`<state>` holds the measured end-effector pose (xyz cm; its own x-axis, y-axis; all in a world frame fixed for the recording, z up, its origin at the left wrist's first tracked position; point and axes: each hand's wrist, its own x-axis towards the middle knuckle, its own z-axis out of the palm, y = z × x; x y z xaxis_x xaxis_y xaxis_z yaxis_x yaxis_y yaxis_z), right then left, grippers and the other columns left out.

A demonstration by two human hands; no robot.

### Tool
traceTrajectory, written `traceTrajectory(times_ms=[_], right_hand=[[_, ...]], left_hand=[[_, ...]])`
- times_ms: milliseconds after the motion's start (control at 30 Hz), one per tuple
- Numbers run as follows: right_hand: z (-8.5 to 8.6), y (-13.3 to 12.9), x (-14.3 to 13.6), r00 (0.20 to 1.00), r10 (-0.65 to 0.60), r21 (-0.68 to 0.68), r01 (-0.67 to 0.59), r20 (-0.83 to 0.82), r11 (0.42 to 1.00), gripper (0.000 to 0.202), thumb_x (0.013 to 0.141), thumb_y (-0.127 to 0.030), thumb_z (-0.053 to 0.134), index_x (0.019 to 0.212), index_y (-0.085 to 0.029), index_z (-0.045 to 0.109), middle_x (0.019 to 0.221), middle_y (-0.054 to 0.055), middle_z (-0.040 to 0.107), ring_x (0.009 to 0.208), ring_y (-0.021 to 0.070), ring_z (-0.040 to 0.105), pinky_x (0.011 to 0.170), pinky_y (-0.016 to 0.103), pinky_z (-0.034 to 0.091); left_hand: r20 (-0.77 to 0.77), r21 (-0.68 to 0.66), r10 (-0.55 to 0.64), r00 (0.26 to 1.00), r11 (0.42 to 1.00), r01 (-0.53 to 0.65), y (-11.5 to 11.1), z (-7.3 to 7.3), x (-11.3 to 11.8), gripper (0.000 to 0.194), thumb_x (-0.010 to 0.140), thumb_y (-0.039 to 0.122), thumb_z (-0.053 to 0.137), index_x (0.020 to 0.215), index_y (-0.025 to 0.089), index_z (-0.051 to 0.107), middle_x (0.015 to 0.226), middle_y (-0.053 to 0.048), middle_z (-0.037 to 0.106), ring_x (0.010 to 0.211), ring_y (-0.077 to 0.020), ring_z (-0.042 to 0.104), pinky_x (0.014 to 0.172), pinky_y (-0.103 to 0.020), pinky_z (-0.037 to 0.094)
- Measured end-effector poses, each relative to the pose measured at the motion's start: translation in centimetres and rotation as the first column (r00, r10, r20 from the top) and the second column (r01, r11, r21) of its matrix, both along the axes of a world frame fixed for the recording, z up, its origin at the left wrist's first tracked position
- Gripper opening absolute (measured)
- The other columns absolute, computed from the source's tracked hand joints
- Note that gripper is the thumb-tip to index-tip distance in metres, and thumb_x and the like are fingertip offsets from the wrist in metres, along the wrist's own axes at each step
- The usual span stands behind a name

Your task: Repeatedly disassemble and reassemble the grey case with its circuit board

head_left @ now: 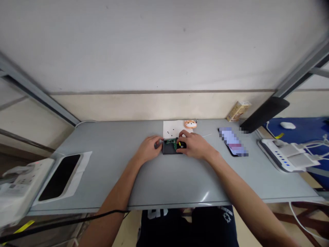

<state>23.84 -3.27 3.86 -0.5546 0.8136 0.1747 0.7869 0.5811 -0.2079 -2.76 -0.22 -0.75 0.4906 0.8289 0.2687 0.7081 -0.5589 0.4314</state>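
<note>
A small open black case (169, 149) with a green circuit board (170, 141) inside lies flat on the grey desk. My left hand (148, 149) is at the case's left edge, fingers curled and gripping that side. Over the case's right part, my right hand (195, 144) pinches a black part with a yellow mark (181, 145) between thumb and fingers. Whether this part is seated in the case or lifted from it, I cannot tell. Just behind the case lies a white sheet (167, 125) with several tiny dark pieces, probably screws, on it.
An orange animal-faced item (190, 124) rests at the sheet's back right. A phone (232, 141) lies to the right, before a carton (238, 111) and a dark upright object (266, 115). A power strip (285, 156) stands far right; another phone (60, 176) lies left. A black cable (64, 223) crosses lower left.
</note>
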Motion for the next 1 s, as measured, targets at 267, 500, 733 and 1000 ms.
traceTrajectory(times_ms=[267,500,733,1000], right_hand=[[-0.9,-0.5,0.3,0.995,0.011,-0.023,-0.014,-0.096,1.000,0.032,0.093,-0.051,0.066,0.112,-0.026,0.072,0.127,0.007,0.063,0.090,0.0217,0.068,0.077,0.038,0.050],[-1.2,-0.6,0.4,0.994,0.016,-0.031,-0.019,-0.109,0.999,0.033,0.092,-0.052,0.067,0.111,-0.026,0.073,0.126,0.007,0.064,0.087,0.0211,0.068,0.078,0.037,0.049],[-2.0,-0.3,0.5,0.992,0.021,-0.036,-0.026,-0.120,0.999,0.033,0.089,-0.050,0.070,0.112,-0.026,0.074,0.127,0.007,0.065,0.090,0.0222,0.069,0.079,0.038,0.051],[-0.7,-0.5,1.2,0.948,0.017,-0.003,-0.019,-0.317,1.000,0.024,0.095,-0.042,0.065,0.112,-0.026,0.072,0.126,0.007,0.067,0.090,0.0214,0.069,0.081,0.038,0.053]], left_hand=[[-0.050,-0.002,-0.034,0.998,0.999,0.034,-0.5,0.9,0.1,0.024,0.095,0.019,0.054,0.112,0.022,0.070,0.093,-0.005,0.068,0.091,-0.0218,0.065,0.090,-0.037,0.050],[-0.064,0.016,-0.065,0.996,0.998,0.066,-0.5,0.8,0.1,0.027,0.097,0.020,0.051,0.116,0.021,0.069,0.100,-0.006,0.070,0.097,-0.0233,0.065,0.095,-0.041,0.051],[-0.044,0.009,-0.078,0.996,0.997,0.079,-0.6,1.1,0.2,0.024,0.096,0.018,0.052,0.111,0.022,0.071,0.094,-0.005,0.068,0.091,-0.0215,0.065,0.086,-0.037,0.053],[0.044,0.105,-0.027,0.999,0.994,0.022,-1.1,1.2,0.9,0.039,0.094,0.016,0.050,0.131,0.021,0.063,0.113,-0.008,0.068,0.107,-0.0239,0.063,0.098,-0.042,0.051]])
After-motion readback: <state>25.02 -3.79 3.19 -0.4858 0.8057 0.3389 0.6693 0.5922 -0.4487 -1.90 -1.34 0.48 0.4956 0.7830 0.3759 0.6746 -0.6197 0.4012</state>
